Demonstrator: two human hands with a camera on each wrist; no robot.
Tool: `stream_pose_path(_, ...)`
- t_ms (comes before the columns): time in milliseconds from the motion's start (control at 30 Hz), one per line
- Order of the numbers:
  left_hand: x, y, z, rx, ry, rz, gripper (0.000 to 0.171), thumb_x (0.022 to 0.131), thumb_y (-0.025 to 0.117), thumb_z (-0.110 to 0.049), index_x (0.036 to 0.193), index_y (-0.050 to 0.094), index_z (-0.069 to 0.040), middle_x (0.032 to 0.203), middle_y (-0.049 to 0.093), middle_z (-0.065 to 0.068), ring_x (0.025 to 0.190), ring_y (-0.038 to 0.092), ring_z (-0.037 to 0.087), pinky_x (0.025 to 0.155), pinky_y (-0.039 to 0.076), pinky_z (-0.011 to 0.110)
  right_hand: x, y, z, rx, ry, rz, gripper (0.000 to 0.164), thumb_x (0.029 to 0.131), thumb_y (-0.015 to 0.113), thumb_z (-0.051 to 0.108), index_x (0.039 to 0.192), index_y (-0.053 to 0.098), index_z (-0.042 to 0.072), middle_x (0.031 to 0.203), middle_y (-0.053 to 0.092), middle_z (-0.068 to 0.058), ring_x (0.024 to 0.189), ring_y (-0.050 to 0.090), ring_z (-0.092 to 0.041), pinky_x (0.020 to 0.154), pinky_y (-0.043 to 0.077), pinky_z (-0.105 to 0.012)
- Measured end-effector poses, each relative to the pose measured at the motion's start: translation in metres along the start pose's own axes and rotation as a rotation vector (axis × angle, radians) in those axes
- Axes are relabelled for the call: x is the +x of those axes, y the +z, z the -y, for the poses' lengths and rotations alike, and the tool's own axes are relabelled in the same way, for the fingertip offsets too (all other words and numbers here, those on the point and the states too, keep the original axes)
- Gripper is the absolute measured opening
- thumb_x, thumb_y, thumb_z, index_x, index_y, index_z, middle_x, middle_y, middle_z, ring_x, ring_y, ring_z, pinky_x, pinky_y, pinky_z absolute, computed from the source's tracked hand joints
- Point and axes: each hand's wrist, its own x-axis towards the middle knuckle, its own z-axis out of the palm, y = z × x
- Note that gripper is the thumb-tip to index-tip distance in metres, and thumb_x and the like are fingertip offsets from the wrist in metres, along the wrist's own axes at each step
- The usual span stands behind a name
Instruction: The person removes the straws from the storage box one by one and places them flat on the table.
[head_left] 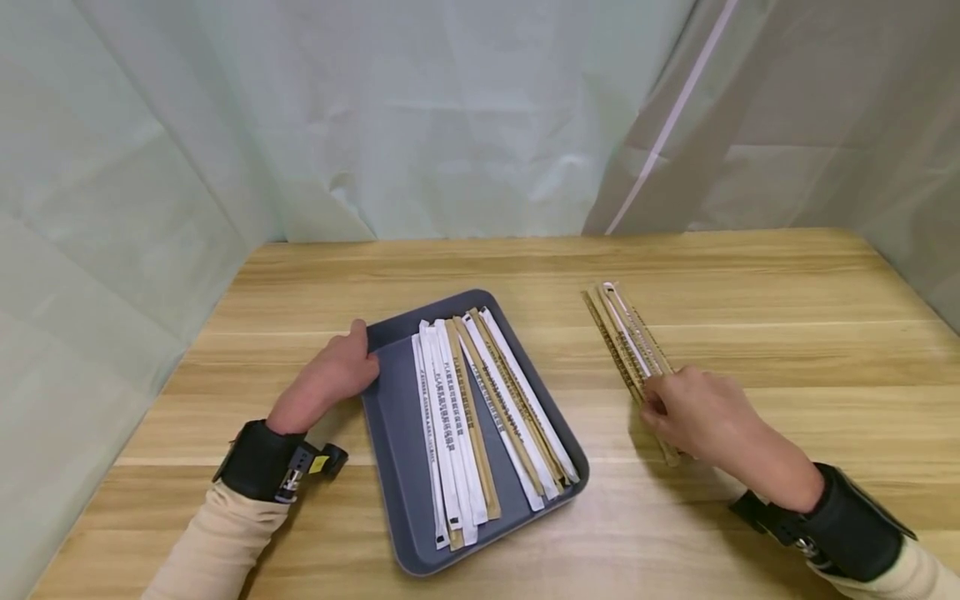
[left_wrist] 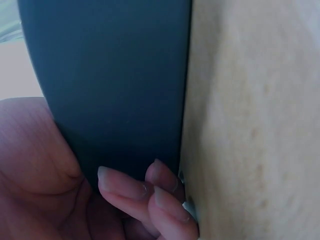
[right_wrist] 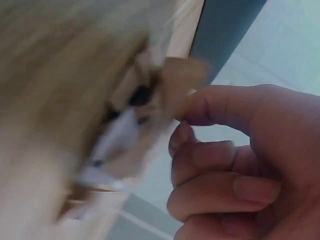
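On the wooden table, a dark grey tray (head_left: 392, 392) holds several long straws in printed paper wrappers, some white (head_left: 447, 417) and some brown. My left hand (head_left: 336, 367) grips the tray's left rim; in the left wrist view its fingers (left_wrist: 125, 190) curl at the tray's outer wall (left_wrist: 112, 90). To the right of the tray, my right hand (head_left: 697, 412) is over a small bunch of wrapped straws (head_left: 622, 342), mostly brown with some white. Thumb and forefinger pinch a brown wrapper end (right_wrist: 182, 80) in the blurred right wrist view. How many straws they hold I cannot tell.
Pale sheeting (head_left: 465, 125) hangs behind the table and along its sides. The wooden tabletop (head_left: 787, 333) extends to the right of the loose straws. Black straps with small devices sit on both wrists.
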Motion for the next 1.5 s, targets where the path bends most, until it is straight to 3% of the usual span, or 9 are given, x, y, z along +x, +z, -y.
stream_pose_path(167,0.003,-0.001,-0.002,0.002,0.001,0.000,0.058,0.095,0.036,-0.008,0.140,0.012,0.020,0.103,0.048,0.032,0.077,0.053,0.031,0.062,0.041,0.035,-0.002,-0.016,0.028,0.029,-0.112,-0.131,0.031,0.083,0.071,0.024,0.062,0.048,0.021,0.055,0.045,0.008,0.047,0.038,-0.008,0.039,0.033,-0.028)
stream_pose_path(333,0.007,0.000,-0.004,0.000,0.005,-0.003,0.057,0.094,0.036,-0.007,0.139,0.014,0.020,0.101,0.049,0.030,0.078,0.053,0.032,0.063,0.041,0.036,0.006,-0.019,0.067,0.077,-0.222,-0.190,0.025,0.082,0.070,0.018,0.064,0.054,0.020,0.054,0.046,0.012,0.044,0.035,-0.003,0.038,0.029,-0.020)
stream_pose_path(400,0.008,0.001,-0.005,-0.004,0.007,0.003,0.056,0.094,0.036,-0.007,0.139,0.015,0.019,0.099,0.050,0.030,0.076,0.053,0.031,0.061,0.041,0.035,0.008,-0.013,0.080,0.039,-0.235,-0.188,0.027,0.082,0.070,0.019,0.063,0.052,0.018,0.052,0.045,0.010,0.043,0.038,-0.005,0.037,0.030,-0.023)
stream_pose_path(567,0.007,0.003,-0.007,-0.004,-0.004,0.006,0.056,0.095,0.036,-0.008,0.140,0.016,0.018,0.103,0.049,0.031,0.078,0.054,0.032,0.062,0.042,0.035,0.008,0.005,0.110,-0.116,-0.209,-0.067,0.038,0.083,0.070,0.026,0.056,0.046,0.014,0.051,0.047,0.000,0.043,0.049,-0.019,0.038,0.037,-0.036)
stream_pose_path(700,0.006,0.002,-0.009,0.002,-0.009,0.001,0.056,0.096,0.037,-0.009,0.140,0.015,0.018,0.101,0.050,0.030,0.077,0.054,0.031,0.062,0.041,0.035,0.007,0.016,0.123,-0.175,-0.223,-0.058,0.041,0.081,0.070,0.024,0.050,0.044,0.013,0.048,0.046,-0.001,0.041,0.047,-0.017,0.035,0.037,-0.036)
stream_pose_path(900,0.002,0.000,-0.012,0.001,-0.031,0.015,0.056,0.096,0.037,-0.010,0.141,0.015,0.017,0.096,0.050,0.027,0.073,0.053,0.029,0.059,0.040,0.034,0.010,0.010,0.123,-0.055,-0.208,-0.012,0.039,0.081,0.068,0.023,0.051,0.042,0.016,0.048,0.043,0.001,0.040,0.043,-0.015,0.036,0.034,-0.035)
stream_pose_path(967,0.001,0.000,-0.013,0.007,-0.029,0.014,0.057,0.096,0.037,-0.010,0.141,0.015,0.017,0.099,0.050,0.028,0.076,0.053,0.030,0.060,0.041,0.034,0.009,0.003,0.120,-0.021,-0.224,-0.051,0.037,0.083,0.066,0.022,0.054,0.043,0.016,0.048,0.042,0.002,0.041,0.042,-0.013,0.036,0.033,-0.033)
stream_pose_path(1167,0.002,-0.002,-0.015,0.020,-0.013,0.011,0.057,0.096,0.036,-0.010,0.141,0.014,0.018,0.103,0.050,0.030,0.078,0.054,0.031,0.063,0.042,0.036,0.007,-0.023,0.098,0.081,-0.268,-0.271,0.031,0.082,0.066,0.017,0.058,0.046,0.019,0.048,0.037,0.012,0.041,0.032,-0.002,0.037,0.027,-0.019)
stream_pose_path(1500,0.001,-0.002,-0.015,0.006,0.008,0.007,0.060,0.096,0.036,-0.009,0.141,0.010,0.020,0.114,0.046,0.036,0.086,0.053,0.035,0.070,0.043,0.039,0.000,-0.035,0.064,0.080,-0.137,-0.262,0.027,0.082,0.061,0.016,0.060,0.046,0.020,0.051,0.038,0.011,0.046,0.035,-0.007,0.040,0.030,-0.027)
